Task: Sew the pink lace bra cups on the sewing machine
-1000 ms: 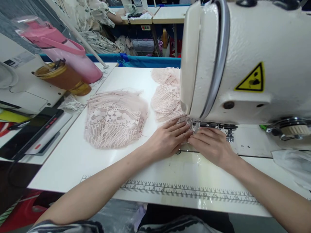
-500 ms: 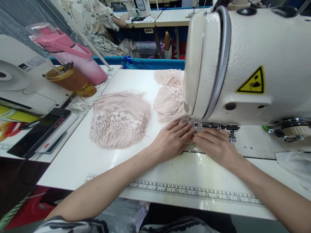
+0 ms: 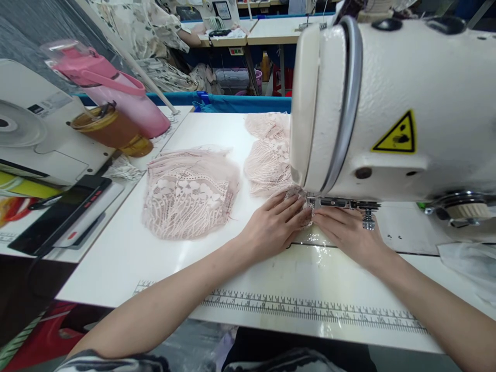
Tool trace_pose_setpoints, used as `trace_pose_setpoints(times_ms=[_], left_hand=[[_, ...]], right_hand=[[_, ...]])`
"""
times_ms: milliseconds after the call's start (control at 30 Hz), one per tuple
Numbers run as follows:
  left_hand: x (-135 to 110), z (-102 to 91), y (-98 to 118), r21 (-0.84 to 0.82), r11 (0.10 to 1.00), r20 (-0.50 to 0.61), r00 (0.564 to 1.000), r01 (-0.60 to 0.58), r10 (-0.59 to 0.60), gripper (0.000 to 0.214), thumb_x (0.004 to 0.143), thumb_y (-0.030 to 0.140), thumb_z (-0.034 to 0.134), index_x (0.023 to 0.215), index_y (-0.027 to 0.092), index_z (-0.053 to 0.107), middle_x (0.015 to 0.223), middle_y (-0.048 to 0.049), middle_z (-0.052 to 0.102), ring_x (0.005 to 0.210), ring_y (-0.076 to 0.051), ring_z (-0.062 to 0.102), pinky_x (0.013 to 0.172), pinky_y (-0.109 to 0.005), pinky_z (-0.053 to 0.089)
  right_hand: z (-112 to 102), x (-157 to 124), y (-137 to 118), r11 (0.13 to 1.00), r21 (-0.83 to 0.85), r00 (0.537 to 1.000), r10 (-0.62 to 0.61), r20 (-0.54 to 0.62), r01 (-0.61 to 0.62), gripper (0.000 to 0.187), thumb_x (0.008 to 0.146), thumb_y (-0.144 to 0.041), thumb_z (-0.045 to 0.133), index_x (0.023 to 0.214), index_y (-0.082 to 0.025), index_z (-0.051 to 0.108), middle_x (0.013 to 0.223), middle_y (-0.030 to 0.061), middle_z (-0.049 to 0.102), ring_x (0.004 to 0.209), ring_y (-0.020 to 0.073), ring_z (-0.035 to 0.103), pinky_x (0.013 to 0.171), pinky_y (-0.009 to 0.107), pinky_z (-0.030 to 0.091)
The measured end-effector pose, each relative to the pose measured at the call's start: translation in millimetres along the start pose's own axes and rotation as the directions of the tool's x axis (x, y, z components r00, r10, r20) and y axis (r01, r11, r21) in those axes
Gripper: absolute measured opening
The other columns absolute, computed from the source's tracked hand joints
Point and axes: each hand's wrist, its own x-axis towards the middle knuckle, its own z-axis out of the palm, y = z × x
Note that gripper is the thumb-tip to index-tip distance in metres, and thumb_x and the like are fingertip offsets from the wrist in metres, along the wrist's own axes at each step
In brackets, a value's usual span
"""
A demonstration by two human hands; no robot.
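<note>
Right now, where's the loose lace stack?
Head view, left of centre: the lace stack lies on the table, just left of the left hand and the sewing machine, right of the pink bottle.

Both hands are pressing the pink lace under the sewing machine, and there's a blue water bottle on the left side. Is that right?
Not quite: the water bottle is pink, not blue, as the head view shows. The rest holds: the left hand and the right hand both press the pink lace under the sewing machine.
</note>
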Motion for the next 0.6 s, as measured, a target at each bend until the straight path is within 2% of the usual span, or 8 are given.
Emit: trace_pose_setpoints(times_ms=[100,167,300,433,600], left_hand=[[0.2,-0.6,0.5,0.011,1.000,0.011,1.000,-0.002,0.002,0.034,0.098,0.026,0.041,0.126,0.016,0.057,0.126,-0.0070,0.061,0.120,-0.023,0.056,0.108,-0.042,0.039],[0.0,-0.4,0.7,0.026,1.000,0.010,1.000,-0.006,0.006,0.034,0.098,0.026,0.041,0.126,0.017,0.056,0.126,-0.0068,0.061,0.121,-0.023,0.055,0.108,-0.042,0.039],[-0.7,1.1,0.6,0.045,0.999,0.002,1.000,-0.014,0.014,0.034,0.098,0.027,0.042,0.128,0.016,0.055,0.127,-0.0081,0.060,0.123,-0.024,0.054,0.108,-0.043,0.039],[-0.5,3.2,0.6,0.048,0.999,0.003,1.000,-0.003,0.003,0.035,0.098,0.028,0.042,0.129,0.017,0.054,0.128,-0.0092,0.059,0.123,-0.025,0.053,0.107,-0.043,0.040],[-0.2,5.1,1.3,0.038,0.999,0.004,1.000,0.029,-0.029,0.036,0.098,0.029,0.042,0.130,0.016,0.054,0.132,-0.0107,0.056,0.125,-0.026,0.051,0.108,-0.044,0.039]], right_hand=[[-4.1,1.9,-5.0,0.995,-0.007,0.994,0.102,-0.033,-0.103,0.020,0.089,-0.024,0.054,0.078,-0.023,0.070,0.077,-0.0022,0.070,0.058,0.0093,0.054,0.057,0.025,0.039],[-4.3,2.4,-5.5,0.992,0.019,0.990,0.127,-0.064,-0.126,0.020,0.089,-0.024,0.053,0.079,-0.023,0.071,0.076,-0.0023,0.070,0.061,0.0102,0.055,0.063,0.025,0.041],[-4.0,2.9,-1.7,0.993,0.035,0.990,0.114,-0.084,-0.112,0.020,0.090,-0.027,0.053,0.085,-0.026,0.072,0.078,-0.0009,0.072,0.070,0.0130,0.061,0.068,0.026,0.041],[-7.3,4.9,-0.3,0.994,0.008,0.992,0.109,-0.057,-0.108,0.020,0.090,-0.029,0.054,0.086,-0.027,0.073,0.080,-0.0011,0.072,0.068,0.0129,0.062,0.066,0.025,0.042],[-5.3,3.9,2.9,0.996,-0.047,0.994,0.077,-0.078,-0.081,0.020,0.090,-0.029,0.054,0.089,-0.026,0.073,0.087,0.0000,0.074,0.075,0.0130,0.065,0.070,0.024,0.044]])
